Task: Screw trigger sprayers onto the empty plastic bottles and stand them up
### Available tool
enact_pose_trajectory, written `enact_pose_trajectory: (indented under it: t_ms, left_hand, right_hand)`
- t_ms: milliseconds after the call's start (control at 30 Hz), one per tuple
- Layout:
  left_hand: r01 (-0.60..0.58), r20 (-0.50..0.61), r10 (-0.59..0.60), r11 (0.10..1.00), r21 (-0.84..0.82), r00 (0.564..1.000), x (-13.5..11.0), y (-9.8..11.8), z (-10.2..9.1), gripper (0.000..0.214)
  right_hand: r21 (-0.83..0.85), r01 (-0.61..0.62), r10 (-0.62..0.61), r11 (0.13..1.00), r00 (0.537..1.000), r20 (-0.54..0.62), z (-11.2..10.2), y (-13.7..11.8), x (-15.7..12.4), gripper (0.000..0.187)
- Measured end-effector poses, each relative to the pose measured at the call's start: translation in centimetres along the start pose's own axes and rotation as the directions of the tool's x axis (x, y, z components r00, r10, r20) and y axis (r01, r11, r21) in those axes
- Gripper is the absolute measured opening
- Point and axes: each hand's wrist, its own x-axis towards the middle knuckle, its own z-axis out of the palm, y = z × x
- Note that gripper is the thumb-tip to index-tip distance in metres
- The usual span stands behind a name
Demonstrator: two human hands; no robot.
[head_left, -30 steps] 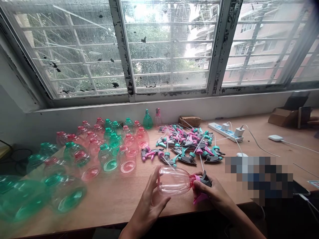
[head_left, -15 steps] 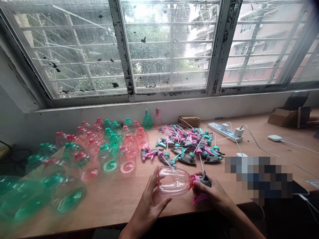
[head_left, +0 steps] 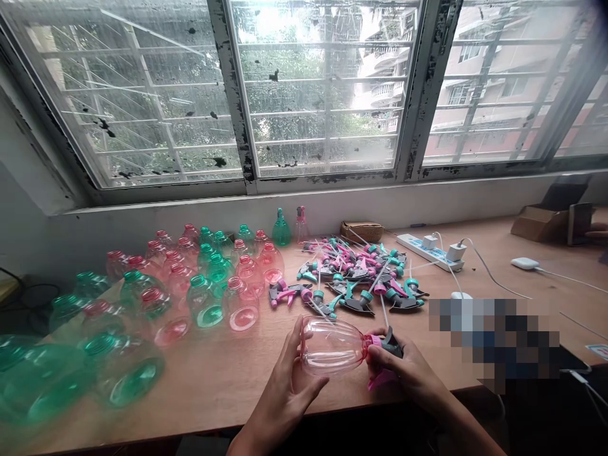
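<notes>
A clear pink bottle (head_left: 332,346) lies sideways above the table's front part, its neck to the right. Around its base end curl the fingers and thumb of my left hand (head_left: 288,387). My right hand (head_left: 407,368) grips a pink and black trigger spray head (head_left: 391,345) at the bottle's neck. Its pink collar sits against the mouth; how far it is screwed on I cannot tell. Just beyond the bottle lies a pile of pink, teal and black spray heads (head_left: 358,273) with white tubes.
Several green bottles (head_left: 205,304) and pink bottles (head_left: 242,304) stand open on the left. Two bottles with heads, one green (head_left: 281,228), one pink (head_left: 301,227), stand by the wall. A power strip (head_left: 430,252) with cables and a cardboard box (head_left: 539,223) are rightward. Far right, another hand (head_left: 596,232) shows.
Almost nothing differs. Both hands keep their grips on the pink bottle and its spray head, and the left thumb has shifted very slightly.
</notes>
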Motion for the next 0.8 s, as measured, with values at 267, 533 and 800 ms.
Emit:
enact_pose_trajectory:
  t_ms: [267,533,800]
  left_hand:
    - [0.046,0.007,-0.046,0.999,0.005,0.999,0.3,0.2,-0.1,0.083]
    - [0.021,0.000,-0.021,1.000,-0.005,1.000,0.0,-0.4,0.0,0.089]
    - [0.042,0.022,-0.042,0.999,-0.017,0.999,0.4,0.0,0.0,0.086]
  right_hand:
    - [-0.029,-0.017,0.017,0.999,1.000,0.006,0.0,-0.2,0.0,0.044]
    - [-0.010,-0.029,0.030,1.000,0.997,0.066,-0.2,-0.2,-0.1,0.034]
    - [-0.009,-0.017,0.018,1.000,0.999,0.041,-0.3,0.1,0.0,0.038]
